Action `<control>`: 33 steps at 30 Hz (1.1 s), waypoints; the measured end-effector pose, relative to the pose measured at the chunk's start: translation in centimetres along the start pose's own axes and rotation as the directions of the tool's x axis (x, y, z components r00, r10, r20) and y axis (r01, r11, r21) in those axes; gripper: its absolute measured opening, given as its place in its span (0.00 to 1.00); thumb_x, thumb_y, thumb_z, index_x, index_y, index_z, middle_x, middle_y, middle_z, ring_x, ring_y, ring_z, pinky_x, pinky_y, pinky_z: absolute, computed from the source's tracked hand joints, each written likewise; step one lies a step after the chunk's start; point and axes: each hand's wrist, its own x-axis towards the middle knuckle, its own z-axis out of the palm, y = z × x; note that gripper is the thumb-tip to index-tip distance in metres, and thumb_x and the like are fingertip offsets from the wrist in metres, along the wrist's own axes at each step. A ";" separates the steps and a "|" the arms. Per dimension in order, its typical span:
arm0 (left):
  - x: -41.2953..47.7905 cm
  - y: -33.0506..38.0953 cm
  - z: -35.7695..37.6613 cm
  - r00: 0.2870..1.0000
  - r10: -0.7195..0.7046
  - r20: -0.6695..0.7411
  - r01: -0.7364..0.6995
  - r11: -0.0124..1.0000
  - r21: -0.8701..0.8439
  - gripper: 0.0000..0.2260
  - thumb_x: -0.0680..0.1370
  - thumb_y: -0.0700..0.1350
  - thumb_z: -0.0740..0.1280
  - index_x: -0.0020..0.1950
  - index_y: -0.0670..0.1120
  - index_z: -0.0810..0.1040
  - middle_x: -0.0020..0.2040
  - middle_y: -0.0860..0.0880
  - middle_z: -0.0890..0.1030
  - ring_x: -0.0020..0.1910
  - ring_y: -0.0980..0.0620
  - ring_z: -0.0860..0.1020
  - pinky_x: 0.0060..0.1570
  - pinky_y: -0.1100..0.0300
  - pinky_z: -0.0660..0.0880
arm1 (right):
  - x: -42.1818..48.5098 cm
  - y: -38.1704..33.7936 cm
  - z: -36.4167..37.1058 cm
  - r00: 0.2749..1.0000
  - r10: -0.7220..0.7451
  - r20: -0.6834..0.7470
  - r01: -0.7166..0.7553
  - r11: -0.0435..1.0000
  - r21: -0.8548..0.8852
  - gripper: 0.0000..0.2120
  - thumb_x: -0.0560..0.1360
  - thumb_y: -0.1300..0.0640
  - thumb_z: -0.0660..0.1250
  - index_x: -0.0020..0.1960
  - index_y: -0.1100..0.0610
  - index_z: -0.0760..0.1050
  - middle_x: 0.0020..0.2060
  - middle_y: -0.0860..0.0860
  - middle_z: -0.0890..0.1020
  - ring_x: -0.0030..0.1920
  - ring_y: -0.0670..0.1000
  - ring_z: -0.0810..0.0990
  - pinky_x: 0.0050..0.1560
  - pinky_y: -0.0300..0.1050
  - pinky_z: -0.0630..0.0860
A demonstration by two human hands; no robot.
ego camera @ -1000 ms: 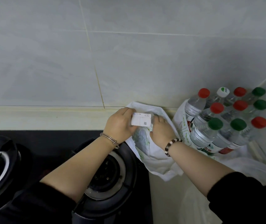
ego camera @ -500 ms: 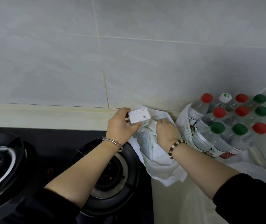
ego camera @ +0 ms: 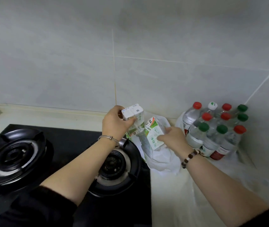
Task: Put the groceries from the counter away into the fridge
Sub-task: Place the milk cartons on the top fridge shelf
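Observation:
My left hand [ego camera: 115, 124] grips a small white and green drink carton [ego camera: 134, 115], lifted above a white plastic bag [ego camera: 161, 158] on the counter. A straw runs down the carton's front. My right hand [ego camera: 172, 137] holds a second white and green carton [ego camera: 154, 134], tilted, just over the bag's mouth. The two cartons sit side by side and almost touch. What else the bag holds is hidden.
A shrink-wrapped pack of water bottles [ego camera: 215, 131] with red, green and white caps stands in the corner on the right. A black gas hob [ego camera: 65, 154] with two burners lies to the left. Tiled wall [ego camera: 130, 63] rises behind the pale counter [ego camera: 179, 194].
My left hand has raised its carton up out of the bag. My right hand, which was inside the bag, has come out holding a second carton.

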 end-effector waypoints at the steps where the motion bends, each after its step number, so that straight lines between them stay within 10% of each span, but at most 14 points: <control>1: -0.6 0.4 -0.9 1.000 -0.009 -0.012 0.009 1.000 0.006 0.15 0.66 0.49 0.76 0.46 0.50 0.73 0.41 0.53 0.80 0.41 0.52 0.79 0.43 0.55 0.78 | -0.6 -0.1 0.1 0.998 0.047 0.050 -0.055 0.985 0.166 0.10 0.70 0.65 0.70 0.51 0.62 0.78 0.42 0.54 0.82 0.43 0.54 0.80 0.44 0.49 0.79; 7: -5.1 1.8 -6.1 0.987 -0.063 -0.146 0.069 0.997 0.031 0.16 0.67 0.49 0.76 0.49 0.47 0.74 0.43 0.51 0.81 0.42 0.52 0.79 0.41 0.55 0.78 | -3.8 -1.4 0.8 0.851 0.100 0.516 -0.433 0.690 0.580 0.10 0.75 0.71 0.60 0.54 0.63 0.75 0.38 0.56 0.83 0.33 0.53 0.83 0.29 0.46 0.80; 14: -13.4 3.1 -11.6 0.947 -0.169 -0.275 0.203 0.974 0.098 0.17 0.68 0.51 0.75 0.50 0.47 0.74 0.43 0.53 0.81 0.41 0.56 0.79 0.39 0.61 0.79 | -8.4 -2.1 2.1 0.689 -0.055 0.723 -0.552 0.607 0.572 0.11 0.76 0.73 0.56 0.49 0.63 0.75 0.44 0.60 0.81 0.52 0.61 0.77 0.54 0.54 0.72; 26: -36.2 6.7 -23.0 0.685 -0.288 -0.669 0.411 0.911 0.030 0.14 0.68 0.50 0.75 0.48 0.47 0.75 0.43 0.51 0.81 0.42 0.54 0.80 0.36 0.63 0.78 | -26.1 -3.7 8.2 0.267 -0.322 0.908 -0.387 0.828 0.407 0.10 0.74 0.64 0.66 0.54 0.56 0.76 0.48 0.56 0.84 0.50 0.56 0.82 0.49 0.54 0.78; 33: -53.7 13.0 -31.2 0.444 -0.244 -0.862 0.588 0.805 0.075 0.15 0.69 0.52 0.74 0.50 0.47 0.74 0.42 0.53 0.79 0.39 0.57 0.78 0.32 0.66 0.74 | -44.0 -5.7 10.8 -0.101 -0.399 0.911 -0.247 0.897 0.366 0.12 0.74 0.63 0.67 0.56 0.56 0.76 0.52 0.58 0.82 0.52 0.57 0.81 0.53 0.55 0.77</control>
